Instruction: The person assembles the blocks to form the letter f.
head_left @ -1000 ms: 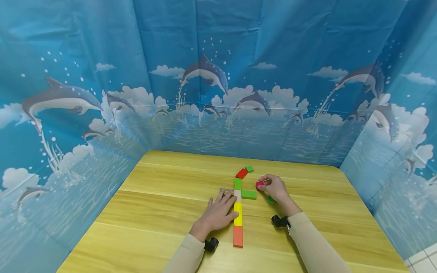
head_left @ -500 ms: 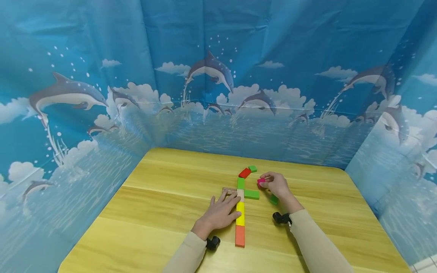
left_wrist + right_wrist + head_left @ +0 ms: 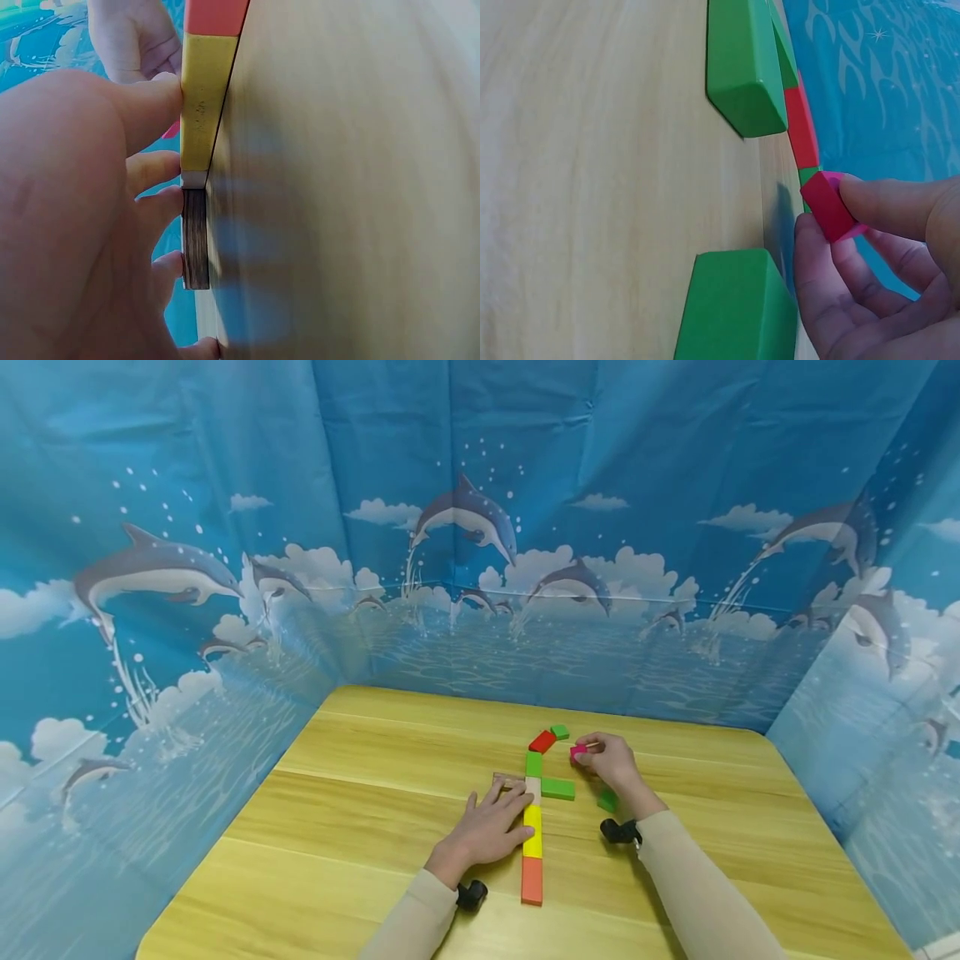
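Note:
My right hand pinches a small pink block between thumb and fingers, held just over the table near the far end of the block row. Extended fingers of my left hand rest on the row: the thumb touches the yellow block, and other fingertips lie on the white block and the brown block. At the near end lies an orange-red block. Beyond the white block come a green block, a slanted red block and a small green block.
A long green block sticks out to the right of the white one. Another green block lies loose under my right wrist. The wooden table meets a blue dolphin-print curtain along its far edge.
My right hand has moved slightly farther away with the pink block, toward the small green block at the far end. The left hand stays on the row, and the head view shifts slightly.

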A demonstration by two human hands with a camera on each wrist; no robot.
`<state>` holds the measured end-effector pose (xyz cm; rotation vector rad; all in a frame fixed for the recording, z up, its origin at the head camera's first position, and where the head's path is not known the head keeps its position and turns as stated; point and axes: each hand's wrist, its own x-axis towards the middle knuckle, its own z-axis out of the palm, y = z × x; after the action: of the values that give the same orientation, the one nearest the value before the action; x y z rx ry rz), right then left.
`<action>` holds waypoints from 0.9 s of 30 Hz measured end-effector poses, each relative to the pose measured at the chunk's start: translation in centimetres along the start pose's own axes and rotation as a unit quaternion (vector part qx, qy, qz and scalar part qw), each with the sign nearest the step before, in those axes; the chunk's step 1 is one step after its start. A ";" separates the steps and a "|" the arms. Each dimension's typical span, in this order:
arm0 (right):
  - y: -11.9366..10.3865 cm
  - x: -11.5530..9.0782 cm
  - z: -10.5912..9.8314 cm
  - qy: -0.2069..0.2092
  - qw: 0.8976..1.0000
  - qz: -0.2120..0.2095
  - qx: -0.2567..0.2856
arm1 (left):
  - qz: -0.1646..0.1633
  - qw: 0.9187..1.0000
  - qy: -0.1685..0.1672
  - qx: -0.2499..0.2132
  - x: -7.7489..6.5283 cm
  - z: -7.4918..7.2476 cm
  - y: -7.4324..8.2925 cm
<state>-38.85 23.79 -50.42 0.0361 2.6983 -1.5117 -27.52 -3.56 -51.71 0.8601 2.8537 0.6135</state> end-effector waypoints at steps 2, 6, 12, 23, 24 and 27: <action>0.0 0.1 0.0 0.005 1.000 0.004 0.002 | 0.000 1.000 0.001 0.000 0.0 0.0 0.0; 0.0 0.6 -0.1 0.015 1.000 0.004 -0.003 | -0.004 1.000 0.001 0.002 0.0 -0.1 0.1; 0.4 1.4 -0.5 0.023 1.000 0.010 -0.008 | -0.005 1.000 -0.001 0.001 0.1 -0.2 0.2; 0.5 2.7 -0.9 0.027 0.999 0.039 0.023 | -0.007 1.000 -0.004 0.010 0.3 0.1 0.0; 0.5 2.7 -0.9 0.028 0.998 0.040 0.025 | -0.007 1.000 -0.005 0.012 0.3 0.1 -0.1; 0.6 3.0 -0.8 0.028 0.998 0.045 0.034 | -0.007 1.000 -0.006 0.012 0.4 0.2 -0.2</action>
<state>-41.83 24.75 -50.68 0.2036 2.6471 -1.5980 -27.88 -3.43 -51.98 0.8447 2.8598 0.5704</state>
